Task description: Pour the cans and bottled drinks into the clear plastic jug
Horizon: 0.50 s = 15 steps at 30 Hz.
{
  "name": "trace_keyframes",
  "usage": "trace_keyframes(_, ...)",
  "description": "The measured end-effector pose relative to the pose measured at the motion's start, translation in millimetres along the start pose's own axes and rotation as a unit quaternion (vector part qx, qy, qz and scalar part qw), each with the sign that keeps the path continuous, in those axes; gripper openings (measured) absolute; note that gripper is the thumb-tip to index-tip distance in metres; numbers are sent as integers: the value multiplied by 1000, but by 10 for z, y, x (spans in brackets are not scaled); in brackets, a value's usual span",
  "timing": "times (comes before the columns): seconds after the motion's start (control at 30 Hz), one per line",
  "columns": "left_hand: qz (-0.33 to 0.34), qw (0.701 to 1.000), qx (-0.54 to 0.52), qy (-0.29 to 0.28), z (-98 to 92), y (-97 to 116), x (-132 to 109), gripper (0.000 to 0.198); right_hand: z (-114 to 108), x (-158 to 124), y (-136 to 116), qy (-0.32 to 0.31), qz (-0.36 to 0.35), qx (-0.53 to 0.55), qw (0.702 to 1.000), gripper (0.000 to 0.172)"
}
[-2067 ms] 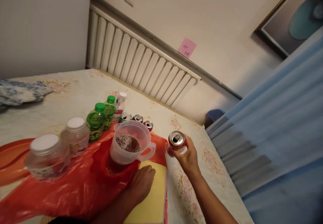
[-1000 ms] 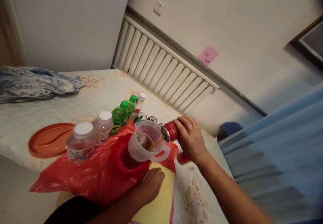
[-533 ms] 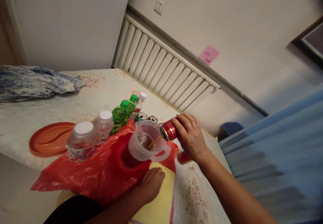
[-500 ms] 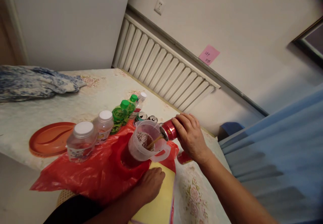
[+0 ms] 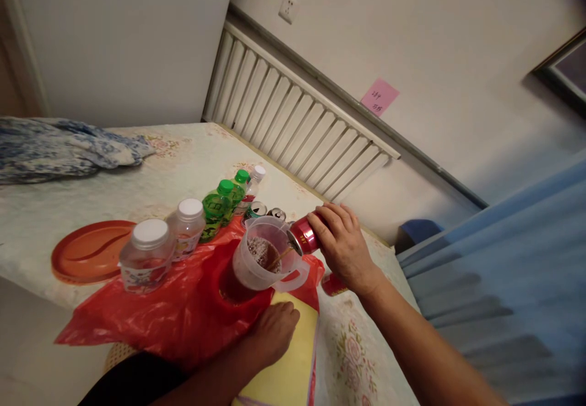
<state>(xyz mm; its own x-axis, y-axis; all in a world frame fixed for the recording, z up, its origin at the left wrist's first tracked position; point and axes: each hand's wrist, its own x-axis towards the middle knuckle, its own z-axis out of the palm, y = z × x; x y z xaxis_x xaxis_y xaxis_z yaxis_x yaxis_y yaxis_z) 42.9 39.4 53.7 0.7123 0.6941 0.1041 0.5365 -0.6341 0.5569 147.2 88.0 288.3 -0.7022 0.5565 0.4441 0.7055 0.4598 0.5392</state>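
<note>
My right hand [image 5: 345,244] is closed round a tilted red drink can [image 5: 306,235], its opening over a clear plastic measuring jug [image 5: 253,273]. A thin brown stream runs from the can into the jug, where dark liquid [image 5: 262,253] froths. The jug stands in a red basin [image 5: 211,284] on a red plastic bag [image 5: 151,326]. My left hand [image 5: 277,331] rests with curled fingers on a yellow sheet or folder [image 5: 293,363], near the basin; nothing shows in it. Another red can [image 5: 333,284] lies behind my right wrist.
Two white-capped jars [image 5: 147,253] stand left of the basin. Green-capped bottles [image 5: 218,207], a white-capped bottle [image 5: 253,181] and opened cans [image 5: 257,209] are behind it. An orange lid [image 5: 91,253] and a patterned cloth [image 5: 68,149] lie on the floral tablecloth [image 5: 183,168]. A radiator [image 5: 293,110] borders the table.
The can has shifted slightly left and keeps pouring. Froth in the jug looks a little different. My left hand stays where it was.
</note>
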Motion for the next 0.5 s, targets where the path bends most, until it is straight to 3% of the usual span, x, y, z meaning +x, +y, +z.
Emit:
trace_keyframes(0.3,-1,1000,4,4,3,14,-7,25,50,-12,-7,6,4,21,1000,42)
trace_keyframes(0.5,1,1000,11,3,-6,19,-5,23,136,-90,-50,6,78,132,988,51)
